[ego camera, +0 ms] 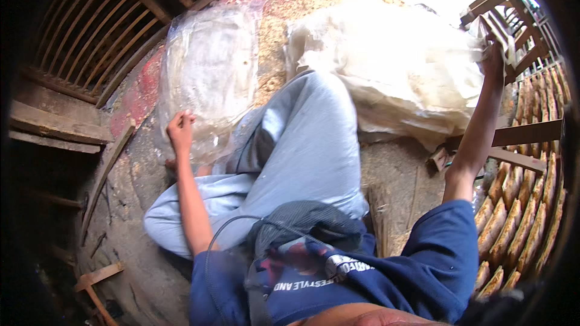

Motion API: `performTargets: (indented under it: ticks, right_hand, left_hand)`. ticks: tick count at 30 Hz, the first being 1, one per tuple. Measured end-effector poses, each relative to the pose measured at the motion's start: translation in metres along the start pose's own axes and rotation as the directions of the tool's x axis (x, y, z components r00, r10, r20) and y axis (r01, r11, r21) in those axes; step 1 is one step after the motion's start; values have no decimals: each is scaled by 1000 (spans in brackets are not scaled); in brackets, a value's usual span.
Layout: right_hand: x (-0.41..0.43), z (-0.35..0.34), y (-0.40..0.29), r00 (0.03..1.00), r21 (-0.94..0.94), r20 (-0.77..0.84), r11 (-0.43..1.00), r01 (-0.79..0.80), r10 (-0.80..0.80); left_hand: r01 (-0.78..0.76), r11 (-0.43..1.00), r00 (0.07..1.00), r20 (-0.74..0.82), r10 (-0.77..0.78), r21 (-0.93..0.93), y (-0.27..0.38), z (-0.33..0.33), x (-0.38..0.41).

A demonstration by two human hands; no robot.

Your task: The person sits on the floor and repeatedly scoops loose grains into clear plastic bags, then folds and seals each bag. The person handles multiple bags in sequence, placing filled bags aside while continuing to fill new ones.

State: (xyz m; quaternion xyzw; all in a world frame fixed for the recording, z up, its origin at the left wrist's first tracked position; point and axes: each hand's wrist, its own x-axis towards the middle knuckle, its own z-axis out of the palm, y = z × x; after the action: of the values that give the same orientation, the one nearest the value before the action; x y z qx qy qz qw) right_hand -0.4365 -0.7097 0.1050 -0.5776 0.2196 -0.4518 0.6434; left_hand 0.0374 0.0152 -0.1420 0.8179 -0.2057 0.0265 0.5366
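My left hand (181,131) hovers over the lower left edge of a clear plastic bag (210,61) that holds flat, pale contents. Its fingers are loosely curled together, with nothing visible in them. Reaching far to the right, my right hand (491,59) grips the edge of a thin translucent sheet (481,31). Glare partly hides that grip. Between the hands, past my raised knee, lies a broad crumpled pile of whitish sheets (385,63), its far side washed out by light.
Slatted wooden racks (97,31) stand at the upper left. A wooden frame (521,133) and rows of pale, brown-edged slabs (521,217) line the right. Crumbs cover the floor (276,31) beyond the bag. A wooden strip (108,176) lies at the left.
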Motion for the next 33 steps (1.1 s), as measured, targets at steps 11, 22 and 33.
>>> performTargets:
  ticks: [11, 22, 33]
  right_hand:
    - [131, -18, -32, 974, -64, -94, 978, 201, -206]
    - [29, -16, 22, 981, -343, -166, 938, 41, -103]
    - [-31, 163, 142, 897, -740, 234, 529, 414, -375]
  left_hand:
    - [42, 999, 998, 43, -41, -22, 1, 6, -19]
    - [7, 1000, 979, -202, -11, -19, 50, -88, -20]
    - [225, 941, 606, -793, 66, 251, 72, -248, -296]
